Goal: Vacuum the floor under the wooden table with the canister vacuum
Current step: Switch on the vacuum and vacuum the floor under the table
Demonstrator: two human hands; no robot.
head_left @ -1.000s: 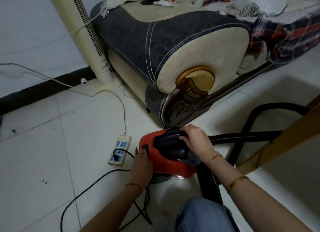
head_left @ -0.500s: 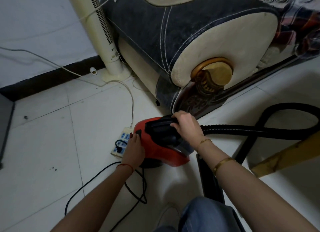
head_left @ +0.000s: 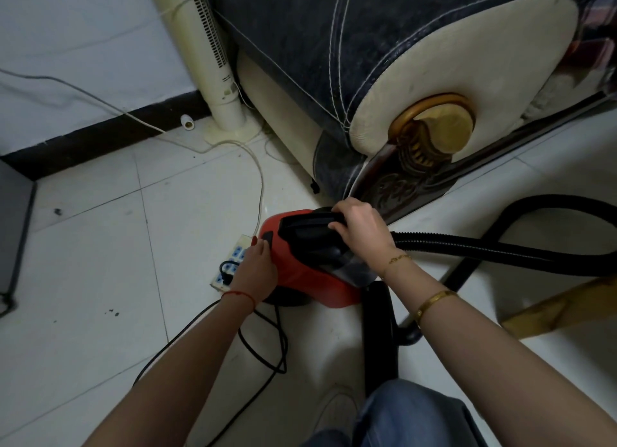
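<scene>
1. Vacuum (head_left: 300,269) sits on the floor (head_left: 100,296) just ahead of my knee (head_left: 410,413), its red body running from left-front to right-rear, both hands on it.
2. My left hand (head_left: 255,273) rests against the left end, fingertips at the dark switch (head_left: 268,237); whether they press it I cannot tell. That grip is relaxed and holds nothing.
3. My right hand (head_left: 362,229) curls round the black handle (head_left: 310,228) on top: a holding grip, and the nearer one for lifting or steering.
4. Hose (head_left: 467,244) leaves the right end and loops off rightward, toward the wooden table leg (head_left: 561,304) at my right. The work lies that way, so I judge the canister must swing right.
5. Power strip (head_left: 230,263) lies touching or just beside the vacuum's left side, the black cord (head_left: 263,356) coiled near my left forearm; it could snag.
6. Beyond stand the sofa (head_left: 417,79) and a tower fan (head_left: 207,56) by the wall.
</scene>
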